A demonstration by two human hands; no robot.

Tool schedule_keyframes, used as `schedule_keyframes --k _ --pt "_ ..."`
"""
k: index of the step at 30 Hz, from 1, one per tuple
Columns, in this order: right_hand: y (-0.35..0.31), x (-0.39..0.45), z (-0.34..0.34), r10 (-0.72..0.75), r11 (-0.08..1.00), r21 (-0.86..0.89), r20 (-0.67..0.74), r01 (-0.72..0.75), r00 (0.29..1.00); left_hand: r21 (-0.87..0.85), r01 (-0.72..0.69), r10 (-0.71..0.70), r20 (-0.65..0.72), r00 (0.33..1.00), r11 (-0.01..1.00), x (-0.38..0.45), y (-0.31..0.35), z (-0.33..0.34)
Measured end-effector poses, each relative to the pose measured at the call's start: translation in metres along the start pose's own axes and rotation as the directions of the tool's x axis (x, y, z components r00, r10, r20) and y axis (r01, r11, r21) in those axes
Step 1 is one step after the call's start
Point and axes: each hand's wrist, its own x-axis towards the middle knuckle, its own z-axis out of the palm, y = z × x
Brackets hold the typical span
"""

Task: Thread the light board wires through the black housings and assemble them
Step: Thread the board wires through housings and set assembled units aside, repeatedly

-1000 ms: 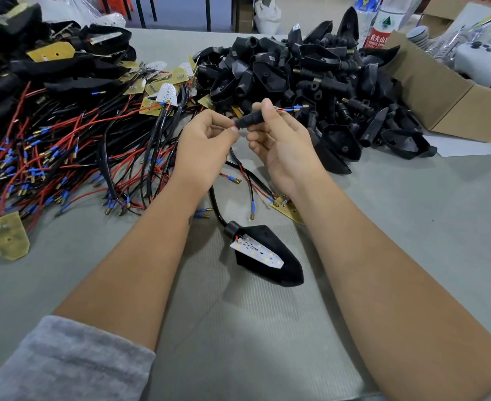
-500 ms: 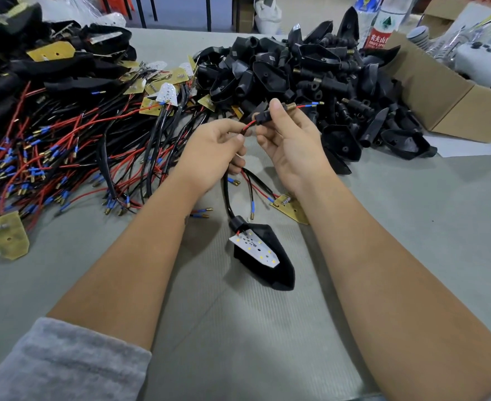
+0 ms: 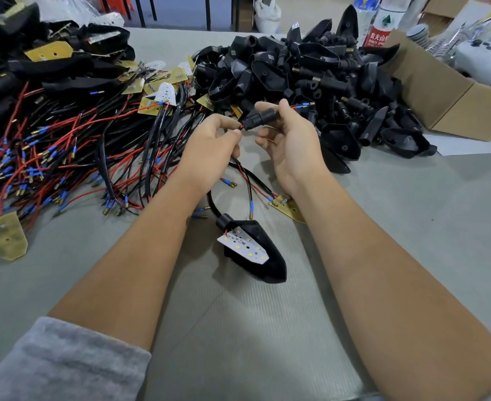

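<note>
I log the small black tubular plastic housing (image 3: pixel 260 118) held above the grey table (image 3: pixel 412 227), its long axis running from lower left to upper right. Its wider collar end points toward my left hand (image 3: pixel 209 146); the narrow end points up and right toward the heap of loose black plastic housings (image 3: pixel 310 73).

Thin red and black wires (image 3: pixel 302 105) with a blue sleeve and a brass tip stick out of the narrow end, past the right thumb. A short stretch of red wire shows at the collar end, between the two hands.

The right hand (image 3: pixel 289 143) grips the housing: thumb curled over the top, fingers wrapped beneath. The left hand pinches the wire just beside the collar, fingertips pressed together; from it the black lead drops to the table.

Relative to the held housing:
- Directly below, nearer me: a black pointed lamp shell (image 3: pixel 255 256) with a white LED light board (image 3: pixel 242 246) lying in it, tip pointing toward me and right.
- Below right, touching the right wrist's edge: a yellow bare circuit board (image 3: pixel 289 209), flat on the table.
- Left: a tangle of red and black wired leads (image 3: pixel 64 146) with blue sleeves.
- Far right: an open brown cardboard box (image 3: pixel 455 102).
</note>
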Motion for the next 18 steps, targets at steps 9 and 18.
schedule_keyframes --k 9,18 --pt "-0.0001 0.0013 -0.0021 -0.112 0.988 -0.128 -0.223 0.085 0.968 0.065 0.001 -0.002 0.012 1.000 0.998 -0.0013 -0.0011 -0.0017" --pt "0.0013 0.0024 -0.0035 -0.167 0.979 -0.164 -0.312 0.120 0.935 0.042 0.011 -0.011 0.011 1.000 0.999 -0.0031 0.0015 -0.0028"
